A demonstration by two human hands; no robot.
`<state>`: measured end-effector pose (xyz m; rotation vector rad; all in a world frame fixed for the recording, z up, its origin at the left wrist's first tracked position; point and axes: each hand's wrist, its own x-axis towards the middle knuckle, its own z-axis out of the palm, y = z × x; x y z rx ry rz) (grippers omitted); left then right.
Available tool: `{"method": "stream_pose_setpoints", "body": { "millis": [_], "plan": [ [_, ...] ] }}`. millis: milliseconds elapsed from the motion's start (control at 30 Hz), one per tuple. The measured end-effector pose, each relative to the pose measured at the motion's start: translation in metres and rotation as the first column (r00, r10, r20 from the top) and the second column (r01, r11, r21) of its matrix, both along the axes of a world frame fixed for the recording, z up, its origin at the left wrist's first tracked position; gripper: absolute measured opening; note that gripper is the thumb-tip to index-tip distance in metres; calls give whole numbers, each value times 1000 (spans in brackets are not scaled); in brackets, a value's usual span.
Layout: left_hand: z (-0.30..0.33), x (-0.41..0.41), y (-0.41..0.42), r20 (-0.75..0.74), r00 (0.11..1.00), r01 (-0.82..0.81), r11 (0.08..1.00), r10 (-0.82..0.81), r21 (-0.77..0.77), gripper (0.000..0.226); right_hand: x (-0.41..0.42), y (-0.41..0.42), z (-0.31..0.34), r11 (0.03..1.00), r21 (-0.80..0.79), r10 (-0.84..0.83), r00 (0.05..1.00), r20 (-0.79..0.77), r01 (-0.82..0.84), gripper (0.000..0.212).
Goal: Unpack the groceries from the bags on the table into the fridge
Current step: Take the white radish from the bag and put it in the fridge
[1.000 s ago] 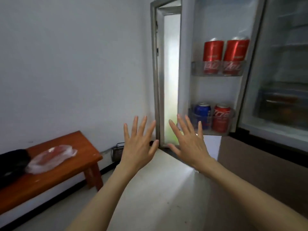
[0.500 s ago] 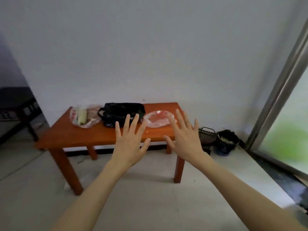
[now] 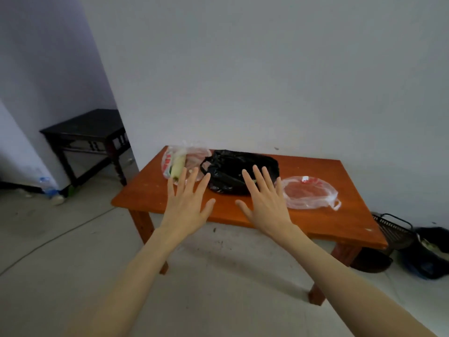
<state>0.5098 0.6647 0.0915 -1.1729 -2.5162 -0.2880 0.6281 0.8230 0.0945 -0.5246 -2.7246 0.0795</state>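
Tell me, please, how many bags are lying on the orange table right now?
3: a clear bag with a pale vegetable at the far left, a black bag in the middle, and a clear bag with red contents at the right.

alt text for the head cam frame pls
Two open, empty hands, left hand and right hand, reach toward an orange wooden table holding a black plastic bag between two clear plastic bags, one at left, one at right.

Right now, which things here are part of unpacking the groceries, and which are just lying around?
Part of the job: clear bag with the pale vegetable, black bag, clear bag with red contents, orange table.

Just lying about: dark side table, black basket, plastic bottle.
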Motion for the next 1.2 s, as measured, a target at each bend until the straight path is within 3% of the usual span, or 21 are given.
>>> {"method": "stream_pose_setpoints", "body": {
  "millis": [433, 633, 733, 933, 1200],
  "plan": [
    [-71, -165, 11, 308, 938, -153, 987, 158, -40, 59, -185, 25, -60, 987, -120, 124, 979, 163, -105, 70],
    [-110, -258, 19, 580, 800, -218, 975, 156, 37, 58, -285, 24, -102, 978, -200, 103, 976, 194, -64, 69],
    [-116, -308, 20, 611, 776, -228, 973, 153, 45, 57, -331, 19, -118, 966, -258, 93, 970, 227, -32, 67],
    [-136, -384, 32, 695, 712, -158, 987, 103, 16, 51, -408, 18, -131, 900, -437, 66, 989, 130, -3, 59],
    [-168, -464, 73, 697, 716, -105, 994, 51, 35, 41, -498, 40, -159, 804, -577, 11, 967, 255, 143, 48]
  ]
}}
